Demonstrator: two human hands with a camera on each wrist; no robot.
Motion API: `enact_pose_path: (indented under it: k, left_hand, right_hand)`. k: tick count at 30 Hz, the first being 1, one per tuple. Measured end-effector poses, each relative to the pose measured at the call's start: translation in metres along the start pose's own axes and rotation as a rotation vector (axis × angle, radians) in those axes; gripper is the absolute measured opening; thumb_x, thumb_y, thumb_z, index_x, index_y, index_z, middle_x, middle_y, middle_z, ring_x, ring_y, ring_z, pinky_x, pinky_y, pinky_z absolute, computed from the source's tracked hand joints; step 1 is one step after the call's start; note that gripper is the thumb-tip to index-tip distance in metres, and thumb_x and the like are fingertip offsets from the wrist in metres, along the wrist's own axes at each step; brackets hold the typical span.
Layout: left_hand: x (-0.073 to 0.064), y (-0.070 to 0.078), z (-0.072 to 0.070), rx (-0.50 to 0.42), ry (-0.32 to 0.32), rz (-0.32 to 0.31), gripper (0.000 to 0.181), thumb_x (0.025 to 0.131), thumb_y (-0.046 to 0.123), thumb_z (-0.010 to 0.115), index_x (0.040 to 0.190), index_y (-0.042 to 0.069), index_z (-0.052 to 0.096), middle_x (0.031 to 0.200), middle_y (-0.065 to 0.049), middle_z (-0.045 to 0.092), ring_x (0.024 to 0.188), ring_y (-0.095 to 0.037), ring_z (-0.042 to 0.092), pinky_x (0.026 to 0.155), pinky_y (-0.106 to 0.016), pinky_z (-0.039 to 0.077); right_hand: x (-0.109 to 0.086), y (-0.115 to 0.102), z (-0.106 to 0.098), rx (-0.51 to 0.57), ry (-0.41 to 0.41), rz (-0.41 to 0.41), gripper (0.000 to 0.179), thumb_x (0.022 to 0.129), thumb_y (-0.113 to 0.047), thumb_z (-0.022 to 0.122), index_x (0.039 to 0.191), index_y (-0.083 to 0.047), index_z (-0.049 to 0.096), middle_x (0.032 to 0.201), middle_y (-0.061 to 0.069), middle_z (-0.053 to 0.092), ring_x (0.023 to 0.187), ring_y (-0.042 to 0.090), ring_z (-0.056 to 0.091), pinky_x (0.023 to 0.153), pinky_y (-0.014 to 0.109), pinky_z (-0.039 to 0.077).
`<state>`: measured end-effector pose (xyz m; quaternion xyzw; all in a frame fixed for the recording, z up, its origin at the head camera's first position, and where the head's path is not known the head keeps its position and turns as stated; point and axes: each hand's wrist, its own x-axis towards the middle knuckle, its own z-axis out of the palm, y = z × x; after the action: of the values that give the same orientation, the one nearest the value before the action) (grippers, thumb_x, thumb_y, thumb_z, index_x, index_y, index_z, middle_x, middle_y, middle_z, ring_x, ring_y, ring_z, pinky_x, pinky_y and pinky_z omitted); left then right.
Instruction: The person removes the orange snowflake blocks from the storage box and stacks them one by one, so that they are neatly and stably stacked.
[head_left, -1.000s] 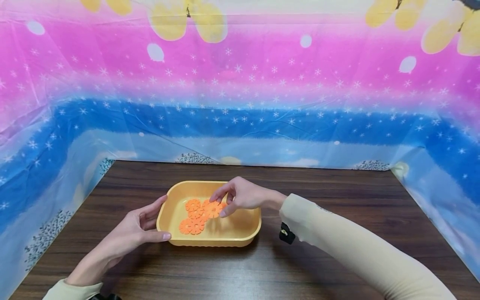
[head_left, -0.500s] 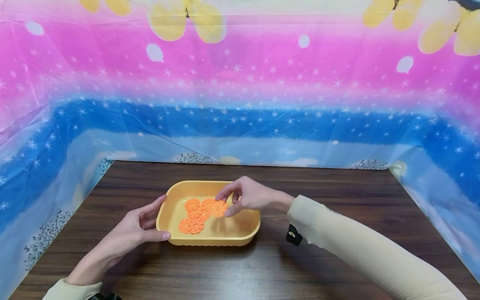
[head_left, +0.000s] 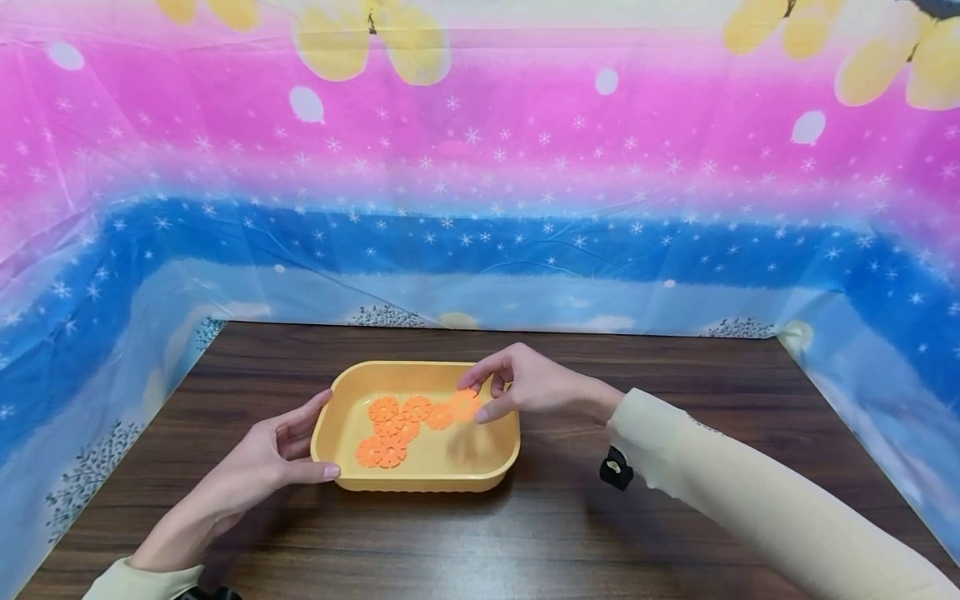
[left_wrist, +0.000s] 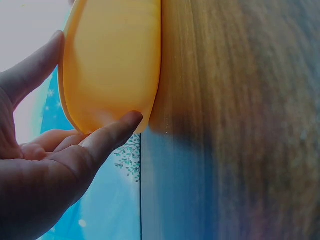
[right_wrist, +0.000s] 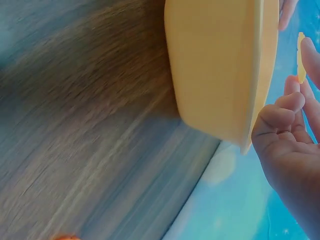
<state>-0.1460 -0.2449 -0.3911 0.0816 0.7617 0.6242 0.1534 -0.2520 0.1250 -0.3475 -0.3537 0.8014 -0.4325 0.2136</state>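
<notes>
Several orange discs (head_left: 391, 451) in the yellow tray (head_left: 420, 482); right hand (head_left: 536, 383) pinching another disc (head_left: 466, 405) above it; left hand (head_left: 262, 458) gripping its left end.

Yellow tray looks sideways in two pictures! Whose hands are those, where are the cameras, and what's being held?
No robot here, just one person. The wide picture comes from a camera on the person's head, looking forward and down. The others come from a camera on each wrist, so the yellow tray looks turned, though it sits flat on the wooden table. The left hand has its grip on one end of the tray. The right hand pinches an orange flower-shaped disc over the tray; more orange discs lie inside.
</notes>
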Motion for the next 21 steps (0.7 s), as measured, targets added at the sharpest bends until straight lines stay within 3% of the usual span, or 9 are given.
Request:
enact_pose_path:
  k: [4, 9, 14, 21]
  left_hand:
    - [0.0, 0.0, 0.0, 0.003, 0.001, -0.008, 0.105, 0.089, 0.005, 0.085, 0.169, 0.006, 0.017, 0.171, -0.023, 0.019, 0.146, -0.045, 0.04, 0.096, -0.028, 0.053]
    - [0.001, 0.001, 0.001, 0.023, 0.007, -0.022, 0.106, 0.089, 0.007, 0.085, 0.169, 0.006, 0.017, 0.171, -0.023, 0.02, 0.147, -0.045, 0.039, 0.096, -0.03, 0.054]
    - [0.001, 0.002, 0.001, 0.04, 0.009, -0.035, 0.106, 0.089, 0.008, 0.086, 0.169, 0.007, 0.016, 0.172, -0.023, 0.019, 0.147, -0.045, 0.038, 0.098, -0.032, 0.053]
    - [0.001, 0.001, 0.0, 0.028, 0.001, -0.037, 0.105, 0.09, 0.008, 0.085, 0.17, 0.007, 0.016, 0.172, -0.022, 0.017, 0.148, -0.045, 0.036, 0.097, -0.029, 0.053]
  right_hand:
    - [-0.009, 0.003, -0.007, 0.007, 0.008, -0.001, 0.042, 0.088, -0.009, 0.086, 0.128, -0.005, 0.075, 0.102, 0.006, 0.072, 0.069, 0.018, 0.049, 0.063, 0.028, 0.041]
    - [-0.021, 0.009, -0.016, 0.025, 0.026, 0.002, 0.041, 0.088, -0.006, 0.086, 0.128, -0.005, 0.075, 0.07, 0.005, 0.05, 0.065, 0.017, 0.041, 0.061, 0.028, 0.035]
    - [-0.032, 0.017, -0.025, 0.037, 0.063, 0.031, 0.042, 0.087, -0.006, 0.086, 0.128, -0.005, 0.075, 0.068, 0.003, 0.044, 0.064, 0.017, 0.04, 0.059, 0.027, 0.033]
    - [-0.045, 0.026, -0.029, 0.024, 0.107, 0.058, 0.041, 0.087, -0.006, 0.087, 0.126, -0.002, 0.075, 0.07, 0.002, 0.049, 0.066, 0.017, 0.042, 0.059, 0.026, 0.033]
